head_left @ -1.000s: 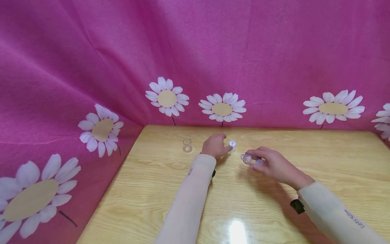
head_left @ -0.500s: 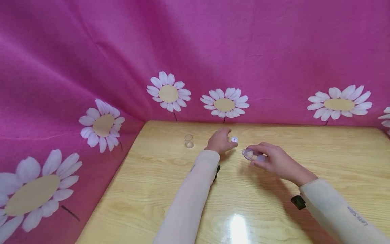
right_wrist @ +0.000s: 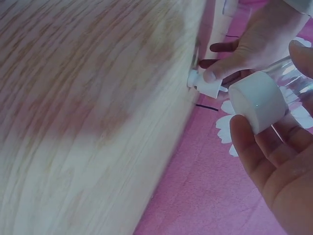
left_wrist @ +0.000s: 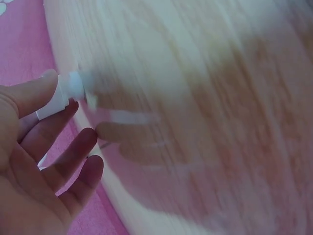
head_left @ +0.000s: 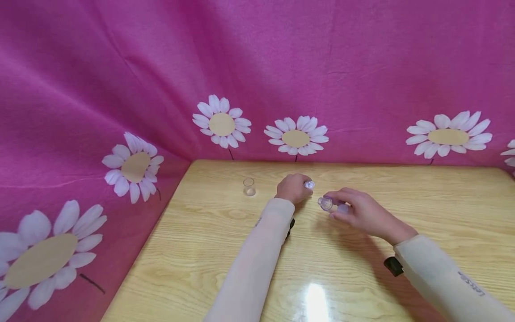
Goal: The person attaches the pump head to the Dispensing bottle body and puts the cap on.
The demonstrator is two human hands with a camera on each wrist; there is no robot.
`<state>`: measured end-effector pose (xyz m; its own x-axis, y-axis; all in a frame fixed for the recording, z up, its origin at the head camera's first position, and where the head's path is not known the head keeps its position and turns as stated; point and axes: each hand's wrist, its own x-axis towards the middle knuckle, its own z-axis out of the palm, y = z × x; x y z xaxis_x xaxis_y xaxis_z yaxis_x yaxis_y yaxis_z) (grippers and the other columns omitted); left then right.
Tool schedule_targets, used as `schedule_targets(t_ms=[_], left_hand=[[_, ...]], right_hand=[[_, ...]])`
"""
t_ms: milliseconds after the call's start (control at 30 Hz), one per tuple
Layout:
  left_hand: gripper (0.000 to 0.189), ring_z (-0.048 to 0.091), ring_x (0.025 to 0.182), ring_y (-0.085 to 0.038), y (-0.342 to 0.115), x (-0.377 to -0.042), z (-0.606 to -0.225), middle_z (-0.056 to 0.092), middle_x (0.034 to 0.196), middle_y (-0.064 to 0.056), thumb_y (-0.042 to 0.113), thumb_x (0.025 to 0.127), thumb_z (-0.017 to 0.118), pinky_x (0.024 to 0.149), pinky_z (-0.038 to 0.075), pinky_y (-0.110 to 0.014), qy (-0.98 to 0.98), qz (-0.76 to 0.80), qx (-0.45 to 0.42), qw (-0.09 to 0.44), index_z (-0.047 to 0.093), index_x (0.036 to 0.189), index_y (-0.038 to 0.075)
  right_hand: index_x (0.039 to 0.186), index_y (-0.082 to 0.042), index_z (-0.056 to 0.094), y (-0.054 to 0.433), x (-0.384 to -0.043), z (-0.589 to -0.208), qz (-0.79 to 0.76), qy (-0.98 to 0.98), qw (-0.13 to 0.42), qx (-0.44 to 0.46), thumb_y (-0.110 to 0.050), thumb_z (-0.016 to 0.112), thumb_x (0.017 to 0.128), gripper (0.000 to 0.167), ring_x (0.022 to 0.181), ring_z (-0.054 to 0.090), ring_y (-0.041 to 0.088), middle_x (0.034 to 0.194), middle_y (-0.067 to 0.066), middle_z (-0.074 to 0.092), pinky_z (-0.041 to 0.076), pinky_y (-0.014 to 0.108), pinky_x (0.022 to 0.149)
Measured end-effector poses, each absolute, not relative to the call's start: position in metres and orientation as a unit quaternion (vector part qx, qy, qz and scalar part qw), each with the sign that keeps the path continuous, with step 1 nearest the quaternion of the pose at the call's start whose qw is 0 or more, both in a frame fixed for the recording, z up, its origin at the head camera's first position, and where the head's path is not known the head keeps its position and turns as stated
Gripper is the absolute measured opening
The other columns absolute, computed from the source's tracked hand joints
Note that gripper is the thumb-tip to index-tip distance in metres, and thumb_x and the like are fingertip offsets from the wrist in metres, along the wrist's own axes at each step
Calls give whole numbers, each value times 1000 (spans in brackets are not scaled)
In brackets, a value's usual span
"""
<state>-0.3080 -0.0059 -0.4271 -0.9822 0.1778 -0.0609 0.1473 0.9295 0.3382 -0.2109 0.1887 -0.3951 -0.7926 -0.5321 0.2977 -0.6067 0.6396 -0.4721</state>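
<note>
My left hand [head_left: 292,188] pinches a small white stepped piece [head_left: 309,184] between thumb and forefinger. In the right wrist view this white piece [right_wrist: 208,86] has a round disc end at the table and a thin pin at the other end. The other left fingers are loosely bent beside it. To the right, my right hand [head_left: 368,215] holds a small clear container [head_left: 326,204] over the table, tilted, with its clear rim toward the left. Its wide white end [right_wrist: 259,101] points down in the right wrist view, and fingers hide part of its body.
A clear, open-topped cup [head_left: 249,188] stands on the wooden table [head_left: 193,250] left of my left hand. Pink cloth [head_left: 354,67] with daisies hangs behind the table and along its left side.
The left hand has moved slightly right, and its thumb and finger have closed on the white piece. The right hand keeps its hold on the clear container, nearly still.
</note>
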Motion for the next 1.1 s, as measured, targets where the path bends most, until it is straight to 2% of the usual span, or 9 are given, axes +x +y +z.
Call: schedule_targets(t_ms=[167,367,600,900,1100], left_hand=[[33,65,107,-14,-6,-307,-428,72,118,7,33,90,70,84,53,-34,980,176,86,34,70,123,34],[30,66,102,-14,-11,-303,-433,73,113,8,29,89,69,80,52,-32,976,192,95,35,72,119,32],[32,65,102,-14,-12,-304,-434,73,112,8,30,89,67,82,52,-30,974,200,98,33,70,121,33],[24,62,97,-13,-13,-303,-435,72,108,7,31,92,67,82,50,-29,970,218,102,43,70,116,31],[23,64,98,-13,-12,-302,-433,72,108,8,29,92,66,82,50,-30,970,214,103,42,70,114,30]], right_hand=[[121,-12,68,188,-211,-393,290,-902,70,314,-14,77,85,37,82,55,11,98,3,66,48,25,71],[123,-14,67,186,-208,-396,298,-902,44,308,-17,76,87,37,84,56,10,100,0,66,48,25,73],[123,-14,68,187,-207,-391,293,-899,68,320,-18,77,87,37,79,52,6,97,-3,64,45,22,67],[125,-12,67,191,-204,-392,295,-906,54,297,-18,77,86,41,82,55,10,100,3,66,48,23,70],[126,-13,67,193,-205,-393,295,-909,48,290,-19,77,86,41,83,54,12,99,1,66,47,24,72]])
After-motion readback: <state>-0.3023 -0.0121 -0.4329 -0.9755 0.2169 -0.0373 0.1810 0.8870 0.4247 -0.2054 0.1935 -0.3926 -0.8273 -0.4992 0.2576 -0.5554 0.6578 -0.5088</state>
